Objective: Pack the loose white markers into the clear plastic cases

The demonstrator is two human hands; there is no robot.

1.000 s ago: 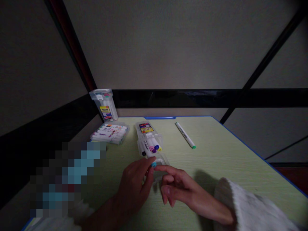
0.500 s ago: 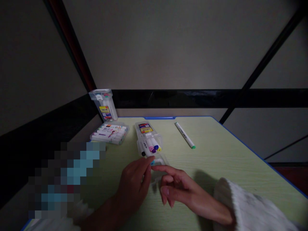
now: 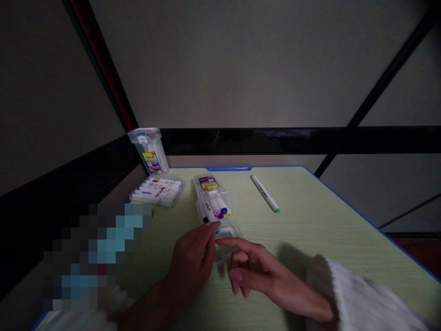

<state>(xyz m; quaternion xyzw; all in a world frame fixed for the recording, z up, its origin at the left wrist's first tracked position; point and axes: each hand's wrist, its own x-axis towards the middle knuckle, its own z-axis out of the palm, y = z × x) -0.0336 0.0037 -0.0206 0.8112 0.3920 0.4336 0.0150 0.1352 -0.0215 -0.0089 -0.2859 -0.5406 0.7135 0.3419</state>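
A clear plastic marker case [image 3: 225,198] lies on its side with its lid [image 3: 237,230] flipped open toward me. Inside it are several white markers [image 3: 220,204] with black, pink, purple, blue and yellow ends. My left hand [image 3: 193,253] is closed at the mouth of the case, its fingertips pinching a light-blue-ended marker [image 3: 217,231], most of which is hidden. My right hand [image 3: 257,266] is over the lid and holds nothing. Its index finger points out almost to the left fingertips, while the other fingers hang loosely bent and apart.
A green-ended white marker [image 3: 265,193] lies at the right on the pale green table [image 3: 310,220]. Back left, a closed clear case of markers [image 3: 151,151] stands upright behind a flat marker box [image 3: 158,189]. Walls rise behind and to the left. A blurred patch covers the lower left.
Almost nothing differs. Both hands keep their places, with the left fingertips and the right index finger shifted very slightly to the left.
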